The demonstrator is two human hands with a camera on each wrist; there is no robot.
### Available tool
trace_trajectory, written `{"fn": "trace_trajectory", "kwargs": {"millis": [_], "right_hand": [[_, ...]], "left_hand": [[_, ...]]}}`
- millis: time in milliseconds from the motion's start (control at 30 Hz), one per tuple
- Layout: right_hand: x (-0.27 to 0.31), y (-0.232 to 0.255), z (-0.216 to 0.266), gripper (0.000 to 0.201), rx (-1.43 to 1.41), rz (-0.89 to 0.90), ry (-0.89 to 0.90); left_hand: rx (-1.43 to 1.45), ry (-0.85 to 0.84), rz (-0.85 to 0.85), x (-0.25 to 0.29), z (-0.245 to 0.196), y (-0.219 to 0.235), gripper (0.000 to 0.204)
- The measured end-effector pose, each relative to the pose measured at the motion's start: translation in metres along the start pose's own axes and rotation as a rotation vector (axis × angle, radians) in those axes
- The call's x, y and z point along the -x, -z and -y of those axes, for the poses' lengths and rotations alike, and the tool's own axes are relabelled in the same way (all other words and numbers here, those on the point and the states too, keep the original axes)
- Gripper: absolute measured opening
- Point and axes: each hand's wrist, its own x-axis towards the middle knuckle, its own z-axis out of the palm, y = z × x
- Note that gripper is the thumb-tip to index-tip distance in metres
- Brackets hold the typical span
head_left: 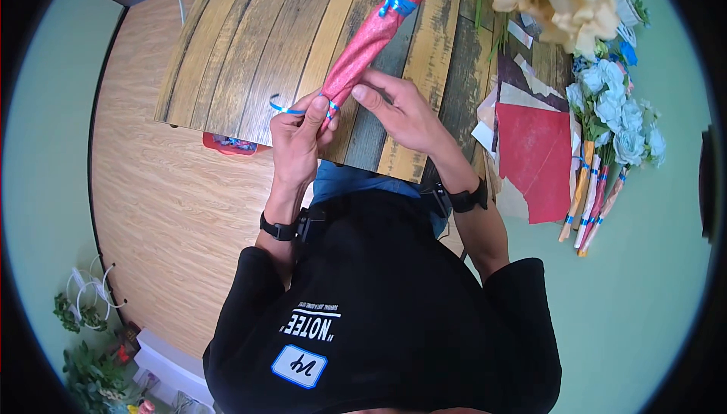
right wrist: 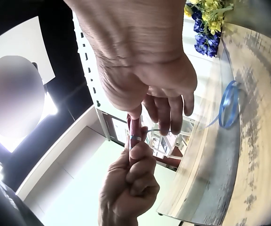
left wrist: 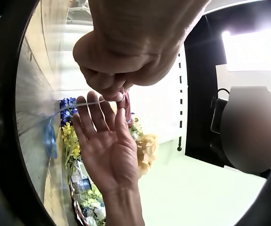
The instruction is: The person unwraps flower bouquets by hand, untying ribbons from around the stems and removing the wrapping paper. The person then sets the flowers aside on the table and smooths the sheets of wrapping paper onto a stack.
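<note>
In the head view, a flower with its stem wrapped in red paper [head_left: 369, 41] slants over the table, its cream bloom [head_left: 579, 5] at upper right. The left hand [head_left: 295, 138] pinches the wrap's lower end, at a blue ribbon band. Beside the wrap is the right hand [head_left: 401, 111], palm toward it, fingers extended partly behind it and thumb along its side. The left wrist view shows this right palm [left wrist: 109, 155] spread below the left hand [left wrist: 135, 52]. A loose blue ribbon [right wrist: 229, 104] trails past the right hand's fingers, curling over the table in the right wrist view.
Red paper [head_left: 534, 157] and torn scraps lie at the table's right side. Beyond them are blue flowers [head_left: 625, 119] with wrapped stems. A red container [head_left: 231, 144] stands below the table's left edge. Yellow flowers [left wrist: 70, 146] show in the left wrist view.
</note>
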Motion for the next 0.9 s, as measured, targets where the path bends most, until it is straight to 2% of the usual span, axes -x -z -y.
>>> {"fn": "trace_trajectory", "kwargs": {"millis": [100,200,267,367,500,567,667,800,867,900], "right_hand": [[-0.006,-0.005,-0.006,0.040,0.000,0.039,0.036],[-0.010,-0.008,-0.018,0.038,-0.146,0.070,-0.043],[-0.011,-0.003,-0.019,0.033,-0.305,0.203,-0.303],[-0.007,0.000,-0.011,0.033,-0.443,0.186,-0.319],[-0.003,-0.003,0.002,0.034,-0.488,0.151,-0.299],[-0.007,-0.009,-0.003,0.034,-0.570,0.079,-0.197],[-0.009,-0.008,0.003,0.034,-0.644,0.076,-0.261],[-0.005,-0.006,0.003,0.028,-0.573,0.098,-0.221],[-0.001,-0.012,0.005,0.025,-0.362,-0.035,-0.181],[0.002,-0.015,0.004,0.025,-0.361,-0.037,-0.180]], "left_hand": [[0.062,0.024,0.001,-0.002,-0.001,-0.003,0.036],[0.134,0.052,0.019,-0.006,-0.006,-0.005,0.033],[0.174,0.035,0.037,-0.009,-0.005,-0.002,0.035],[0.232,0.017,0.065,-0.012,-0.004,0.004,0.037],[0.257,0.051,0.095,-0.013,-0.007,0.006,0.036],[0.269,0.062,0.112,-0.013,-0.008,0.007,0.036],[0.272,0.078,0.132,-0.011,-0.011,0.006,0.036],[0.251,0.071,0.125,-0.010,-0.010,0.005,0.037],[0.232,0.054,0.110,-0.010,-0.010,0.003,0.037],[0.213,0.038,0.097,-0.011,-0.010,0.001,0.038]]}}
